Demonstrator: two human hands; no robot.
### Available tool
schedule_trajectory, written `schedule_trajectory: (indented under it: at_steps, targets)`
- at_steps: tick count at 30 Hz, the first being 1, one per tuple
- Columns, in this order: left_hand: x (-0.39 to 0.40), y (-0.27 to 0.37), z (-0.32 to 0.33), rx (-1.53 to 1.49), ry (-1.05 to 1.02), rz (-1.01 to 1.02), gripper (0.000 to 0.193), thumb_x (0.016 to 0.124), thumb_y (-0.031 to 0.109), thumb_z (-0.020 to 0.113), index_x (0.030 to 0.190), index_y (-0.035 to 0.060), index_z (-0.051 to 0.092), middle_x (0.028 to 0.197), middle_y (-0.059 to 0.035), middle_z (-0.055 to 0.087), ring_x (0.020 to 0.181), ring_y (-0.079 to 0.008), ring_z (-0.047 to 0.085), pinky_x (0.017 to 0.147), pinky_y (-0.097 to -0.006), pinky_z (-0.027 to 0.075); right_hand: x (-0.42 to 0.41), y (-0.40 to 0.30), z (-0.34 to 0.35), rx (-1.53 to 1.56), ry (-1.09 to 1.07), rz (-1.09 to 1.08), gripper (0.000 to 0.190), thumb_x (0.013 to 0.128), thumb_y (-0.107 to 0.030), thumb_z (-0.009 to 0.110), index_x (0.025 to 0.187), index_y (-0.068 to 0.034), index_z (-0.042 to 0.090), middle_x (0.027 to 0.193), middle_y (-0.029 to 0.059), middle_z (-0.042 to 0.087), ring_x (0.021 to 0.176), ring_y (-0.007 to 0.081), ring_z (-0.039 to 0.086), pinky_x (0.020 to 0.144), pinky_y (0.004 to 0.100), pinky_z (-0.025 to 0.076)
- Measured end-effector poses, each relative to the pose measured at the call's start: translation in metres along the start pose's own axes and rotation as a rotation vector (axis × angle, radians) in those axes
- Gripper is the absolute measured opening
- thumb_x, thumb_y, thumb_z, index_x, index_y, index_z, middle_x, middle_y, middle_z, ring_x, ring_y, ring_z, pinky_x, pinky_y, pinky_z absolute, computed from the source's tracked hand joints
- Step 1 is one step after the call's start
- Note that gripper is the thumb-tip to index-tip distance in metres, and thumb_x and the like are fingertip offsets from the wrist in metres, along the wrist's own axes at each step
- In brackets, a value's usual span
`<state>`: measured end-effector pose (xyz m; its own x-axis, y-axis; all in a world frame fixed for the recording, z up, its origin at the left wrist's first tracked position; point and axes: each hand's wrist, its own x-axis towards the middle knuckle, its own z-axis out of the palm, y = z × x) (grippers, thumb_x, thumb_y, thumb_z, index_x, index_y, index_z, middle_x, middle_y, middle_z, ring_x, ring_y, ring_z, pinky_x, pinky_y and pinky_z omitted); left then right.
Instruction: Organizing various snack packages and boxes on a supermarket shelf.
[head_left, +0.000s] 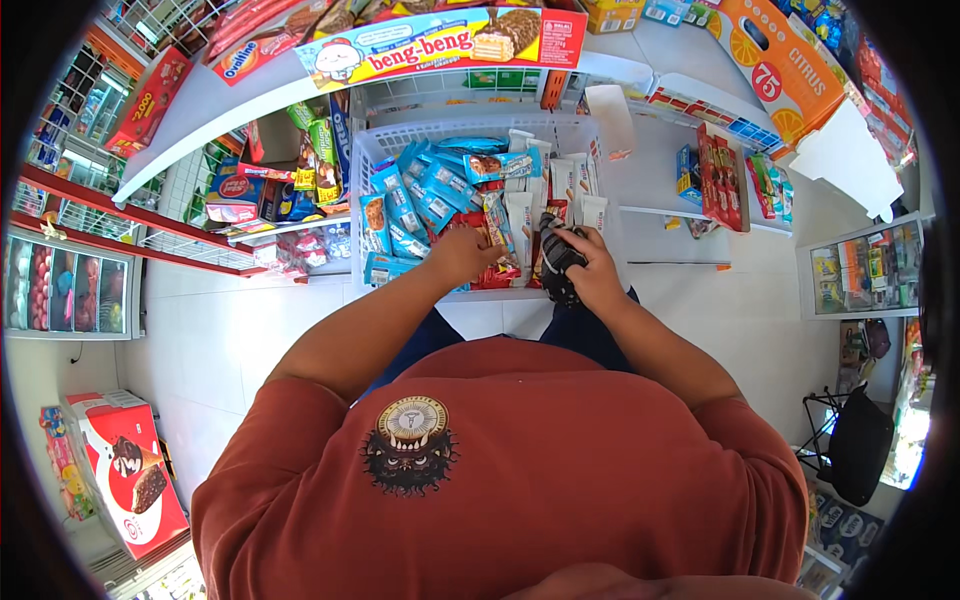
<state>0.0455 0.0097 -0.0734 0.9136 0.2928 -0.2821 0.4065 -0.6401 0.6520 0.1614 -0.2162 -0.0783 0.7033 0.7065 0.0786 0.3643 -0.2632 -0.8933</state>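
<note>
A white plastic basket (480, 129) before me holds blue-wrapped snack packs (442, 187) on the left and white-wrapped wafer packs (574, 180) on the right. Red-wrapped snacks (499, 279) lie between them near the basket's front. My left hand (466, 256) reaches in over the red snacks with its fingers bent down; its fingertips are partly hidden. At the basket's front right, my right hand (592, 266) is closed around a dark grey patterned cloth (561, 266), which hangs over the rim beside the white packs.
Above the basket runs a curved white shelf (247, 94) with a chocolate wafer box (450, 49). Lower shelves with snack boxes flank the basket. An orange citrus carton (780, 75) stands at the upper right. A glass case (67, 285) is at far left, a black folding chair (859, 446) at right.
</note>
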Motion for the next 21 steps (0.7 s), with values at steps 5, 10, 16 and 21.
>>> schedule_trajectory:
  at_steps: [5, 10, 16, 21]
  targets:
    - [0.011, -0.007, 0.010, -0.308, -0.009, -0.053, 0.031, 0.083, 0.030, 0.067, 0.070, 0.0015, 0.066, 0.064, -0.0112, 0.065, 0.057, -0.0191, 0.063, 0.055, -0.0347, 0.049, 0.002, 0.006, -0.001, 0.023, -0.023, 0.033, 0.052, 0.073, -0.003, 0.060, 0.124, -0.012, 0.063, 0.130, 0.0215, 0.044, 0.125, 0.0362, 0.043, 0.106, 0.0357, 0.034]
    - [0.007, -0.022, 0.015, -0.699, 0.108, -0.121, 0.020, 0.081, 0.018, 0.066, 0.070, 0.0013, 0.062, 0.066, -0.0059, 0.066, 0.058, -0.0126, 0.062, 0.055, -0.0298, 0.049, 0.003, 0.005, 0.000, 0.009, -0.008, 0.023, 0.052, 0.073, 0.003, 0.053, 0.123, -0.007, 0.062, 0.125, 0.0156, 0.047, 0.119, 0.0295, 0.049, 0.103, 0.0297, 0.037]
    - [0.005, -0.014, 0.020, -0.380, 0.021, 0.037, 0.022, 0.079, 0.019, 0.074, 0.083, 0.0029, 0.060, 0.071, -0.0091, 0.066, 0.059, -0.0143, 0.063, 0.054, -0.0304, 0.049, 0.003, 0.003, 0.000, 0.028, -0.024, 0.070, 0.052, 0.073, -0.003, 0.060, 0.124, -0.014, 0.063, 0.130, 0.0214, 0.045, 0.124, 0.0363, 0.044, 0.107, 0.0354, 0.034]
    - [0.007, -0.012, 0.020, -0.491, 0.034, -0.163, 0.032, 0.079, 0.021, 0.076, 0.090, -0.0027, 0.058, 0.074, -0.0115, 0.067, 0.063, -0.0160, 0.065, 0.056, -0.0304, 0.049, 0.003, 0.002, -0.001, 0.040, -0.035, 0.065, 0.052, 0.073, -0.003, 0.060, 0.123, -0.014, 0.063, 0.129, 0.0222, 0.046, 0.124, 0.0369, 0.044, 0.107, 0.0354, 0.034]
